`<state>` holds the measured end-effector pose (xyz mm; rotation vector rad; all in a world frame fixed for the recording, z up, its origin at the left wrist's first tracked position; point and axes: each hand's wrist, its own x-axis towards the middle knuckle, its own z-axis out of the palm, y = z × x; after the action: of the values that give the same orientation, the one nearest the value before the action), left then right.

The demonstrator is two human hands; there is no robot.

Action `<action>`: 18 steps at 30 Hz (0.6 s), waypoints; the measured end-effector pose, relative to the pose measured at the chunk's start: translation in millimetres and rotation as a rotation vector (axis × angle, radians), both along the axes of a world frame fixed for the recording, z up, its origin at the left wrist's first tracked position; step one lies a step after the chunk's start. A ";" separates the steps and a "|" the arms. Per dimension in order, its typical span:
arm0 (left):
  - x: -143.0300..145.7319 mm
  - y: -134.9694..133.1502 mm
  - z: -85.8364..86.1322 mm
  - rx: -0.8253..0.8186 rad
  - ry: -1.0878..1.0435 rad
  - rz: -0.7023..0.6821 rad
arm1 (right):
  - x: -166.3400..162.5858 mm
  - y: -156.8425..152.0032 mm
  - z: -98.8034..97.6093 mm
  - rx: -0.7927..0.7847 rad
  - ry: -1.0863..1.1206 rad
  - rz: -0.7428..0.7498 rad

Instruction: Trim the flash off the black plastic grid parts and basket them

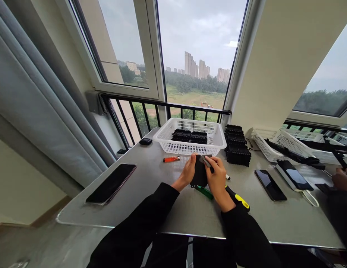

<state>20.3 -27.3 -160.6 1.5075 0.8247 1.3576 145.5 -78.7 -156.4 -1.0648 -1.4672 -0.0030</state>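
My left hand (188,172) is closed round the left edge of a flat black plastic part (199,173), which it holds up over the table. The fingers of my right hand (217,178) pinch a small grey piece (207,161), possibly folded cloth or sandpaper, against the part's upper face. Beneath the hands lies a green-handled tool (204,192), partly hidden. Close to my right wrist is a yellow-and-black handle (240,201). An orange-handled tool (171,159) rests left of the part.
Behind my hands, a white basket (190,149) holds several black parts (190,136). More black parts (237,147) are stacked right of it. Phones (271,185) lie on the grey table (145,208), with a dark tablet-like slab (112,184) at left. Another person's hand (342,178) is far right.
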 end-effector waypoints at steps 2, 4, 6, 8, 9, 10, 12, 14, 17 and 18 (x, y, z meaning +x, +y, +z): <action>-0.4 -1.0 3.0 -0.002 -0.021 0.026 | -3.2 -1.0 0.2 -0.022 -0.016 0.077; -3.2 1.8 5.0 -0.045 -0.083 0.113 | -6.5 -1.9 -1.3 -0.053 -0.048 0.165; -8.7 8.0 5.6 -0.106 -0.155 0.243 | -9.2 -2.1 -4.5 -0.096 -0.097 0.256; -15.7 16.1 4.5 -0.146 -0.199 0.370 | -10.9 -1.7 -8.8 -0.144 -0.159 0.341; -19.2 20.2 3.3 -0.153 -0.205 0.419 | -11.4 -1.4 -10.9 -0.165 -0.188 0.378; -22.2 23.8 1.8 -0.152 -0.201 0.450 | -11.6 -1.1 -12.6 -0.183 -0.209 0.407; -25.7 28.9 -1.6 -0.136 -0.181 0.458 | -10.7 -0.5 -14.2 -0.190 -0.201 0.413; -25.2 30.0 -4.2 -0.117 -0.142 0.415 | -7.7 0.1 -12.3 -0.158 -0.117 0.327; -18.1 24.9 -4.9 -0.074 -0.058 0.332 | -0.4 0.9 -3.7 -0.063 0.065 0.070; -14.9 21.8 -4.4 -0.053 -0.033 0.300 | 1.7 1.1 -0.3 -0.031 0.111 -0.003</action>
<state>5.5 -5.5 -164.9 1.3554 1.0904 1.5599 147.3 -77.6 -156.7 -1.0753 -1.3695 0.0760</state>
